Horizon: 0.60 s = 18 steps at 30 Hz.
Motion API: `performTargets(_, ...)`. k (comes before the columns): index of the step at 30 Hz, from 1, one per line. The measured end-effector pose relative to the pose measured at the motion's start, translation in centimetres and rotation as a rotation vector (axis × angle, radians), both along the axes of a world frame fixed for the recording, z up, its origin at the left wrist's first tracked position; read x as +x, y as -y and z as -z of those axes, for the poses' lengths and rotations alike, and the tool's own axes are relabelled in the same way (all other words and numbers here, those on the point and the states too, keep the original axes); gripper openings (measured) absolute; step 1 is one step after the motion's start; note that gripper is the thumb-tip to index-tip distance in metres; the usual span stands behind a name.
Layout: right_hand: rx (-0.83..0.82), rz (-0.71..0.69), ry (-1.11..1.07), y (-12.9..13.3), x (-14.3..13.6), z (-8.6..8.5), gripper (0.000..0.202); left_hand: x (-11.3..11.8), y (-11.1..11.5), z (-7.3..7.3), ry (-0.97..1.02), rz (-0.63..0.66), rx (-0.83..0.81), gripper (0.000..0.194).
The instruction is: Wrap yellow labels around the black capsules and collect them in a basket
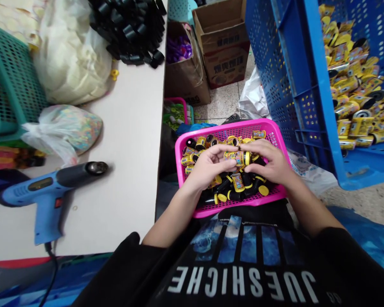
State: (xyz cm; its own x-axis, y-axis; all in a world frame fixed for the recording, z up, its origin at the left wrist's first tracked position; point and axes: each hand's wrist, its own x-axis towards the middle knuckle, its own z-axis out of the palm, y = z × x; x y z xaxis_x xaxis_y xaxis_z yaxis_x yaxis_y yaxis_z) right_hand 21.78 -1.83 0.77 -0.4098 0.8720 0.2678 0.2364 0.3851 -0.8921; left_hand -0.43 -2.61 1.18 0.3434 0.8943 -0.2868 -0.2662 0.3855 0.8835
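Note:
Over the pink basket [232,128] on my lap, my left hand [209,166] is closed round a small bottle with a yellow printed label [232,158]. The bottle lies sideways, its yellow cap [247,158] facing right. Thumb and fingers of my right hand [267,160] close in on the cap end from above and below. Beneath both hands the basket holds many similar small bottles [238,182], black with yellow caps, some wrapped in printed labels. Part of that pile is hidden by my hands.
A blue crate [316,106] of labelled bottles [355,102] stands at right. On the table [128,170] at left lie a blue heat gun [48,192], a bag of colourful bits [80,128], a bag of pale pieces [73,55] and black bottles [131,30]. Cardboard boxes [224,55] stand ahead.

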Motion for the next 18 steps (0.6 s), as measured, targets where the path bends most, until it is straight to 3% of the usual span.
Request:
performTargets(4,-0.545,-0.02,-0.312,1.0,-2.0,1.2,0.061,0.5,0.3,0.1,0.003,-0.012,0.048,0.042)
performTargets(6,-0.696,-0.079,-0.415,1.5,-2.8,1.8,0.063,0.7,0.5,0.2,-0.031,-0.025,0.099,0.039)
performTargets(12,-0.773,-0.127,-0.605,2.2,-4.3,2.5,0.073,0.8,0.6,-0.2,-0.135,-0.052,0.207,0.035)
performTargets(18,-0.761,-0.13,-0.711,2.0,-4.2,2.6,0.058,0.7,0.7,0.1,-0.145,-0.028,0.278,0.034)
